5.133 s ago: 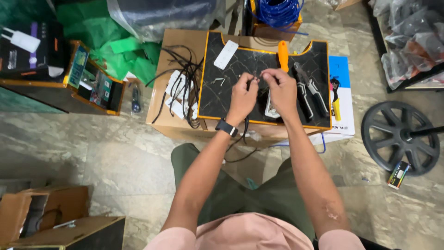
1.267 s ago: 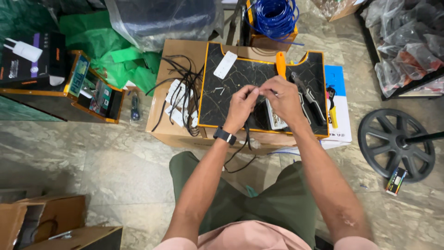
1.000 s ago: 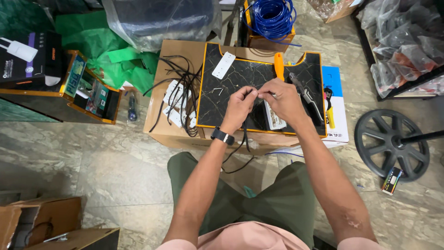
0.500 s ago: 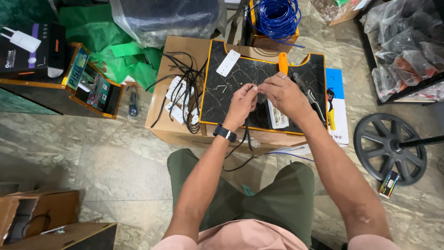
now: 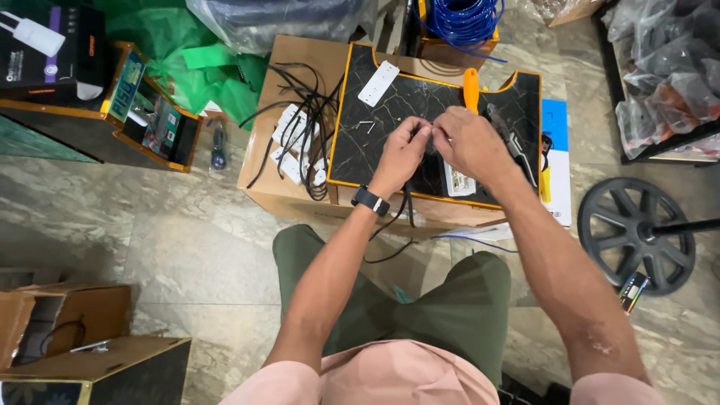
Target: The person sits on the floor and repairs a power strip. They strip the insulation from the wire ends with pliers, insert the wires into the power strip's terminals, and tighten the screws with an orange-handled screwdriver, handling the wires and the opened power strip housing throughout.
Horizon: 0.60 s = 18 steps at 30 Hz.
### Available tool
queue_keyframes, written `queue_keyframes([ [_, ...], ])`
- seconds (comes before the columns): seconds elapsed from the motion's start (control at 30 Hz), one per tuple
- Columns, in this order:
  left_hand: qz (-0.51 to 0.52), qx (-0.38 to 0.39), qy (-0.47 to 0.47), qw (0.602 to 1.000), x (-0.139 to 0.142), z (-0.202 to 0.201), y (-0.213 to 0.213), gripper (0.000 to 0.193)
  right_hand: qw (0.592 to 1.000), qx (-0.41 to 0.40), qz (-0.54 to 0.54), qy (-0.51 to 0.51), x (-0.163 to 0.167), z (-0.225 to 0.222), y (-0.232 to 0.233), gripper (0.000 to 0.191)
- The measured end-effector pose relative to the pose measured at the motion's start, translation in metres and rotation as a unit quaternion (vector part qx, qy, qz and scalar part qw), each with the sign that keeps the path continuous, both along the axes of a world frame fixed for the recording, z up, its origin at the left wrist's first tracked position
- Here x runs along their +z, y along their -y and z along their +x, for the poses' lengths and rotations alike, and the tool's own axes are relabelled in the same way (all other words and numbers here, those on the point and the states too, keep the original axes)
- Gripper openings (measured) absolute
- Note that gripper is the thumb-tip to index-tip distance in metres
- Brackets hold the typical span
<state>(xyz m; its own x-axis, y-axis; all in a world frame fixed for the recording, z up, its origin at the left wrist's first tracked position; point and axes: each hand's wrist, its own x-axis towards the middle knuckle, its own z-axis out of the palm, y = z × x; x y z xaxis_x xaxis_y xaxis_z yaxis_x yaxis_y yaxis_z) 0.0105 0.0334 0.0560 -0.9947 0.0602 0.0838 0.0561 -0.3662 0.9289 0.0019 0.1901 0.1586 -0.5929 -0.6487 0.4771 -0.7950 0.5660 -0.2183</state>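
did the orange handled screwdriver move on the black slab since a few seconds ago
No. The orange-handled screwdriver still lies near the far edge of the black marble slab, just beyond the right hand.

Both bare forearms reach forward from the body and come close together at the hands. The left hand (image 5: 401, 150) is half closed, its fingertips pinched toward the right hand, and its wrist carries a black wristwatch (image 5: 370, 200). The right hand (image 5: 469, 142) lies just beside it, knuckles up, fingers curled down and inward. The fingertips of both hands seem to meet on something very small, but the view is too coarse to tell.
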Motion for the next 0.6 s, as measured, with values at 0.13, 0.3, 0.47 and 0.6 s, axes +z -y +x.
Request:
queue_keyframes([
  [0.13, -0.132, 0.105, -0.111, 0.979, 0.005, 0.005, 0.0, 0.008, 0.913, -0.105, -0.245, 0.309, -0.031, -0.01, 0.008, 0.009],
  [0.3, -0.15, 0.164, -0.182, 0.958, 0.005, 0.005, -0.002, 0.008, 0.661, -0.123, -0.448, 0.589, -0.049, -0.02, 0.014, 0.013],
  [0.47, -0.1, 0.139, -0.119, 0.978, 0.009, 0.006, -0.002, 0.008, 0.869, -0.1, -0.329, 0.356, -0.019, 0.003, 0.017, 0.011],
  [0.6, -0.109, 0.114, -0.069, 0.985, 0.015, 0.006, 0.0, 0.01, 0.989, -0.043, -0.034, -0.14, 0.01, 0.02, 0.017, 0.011],
])
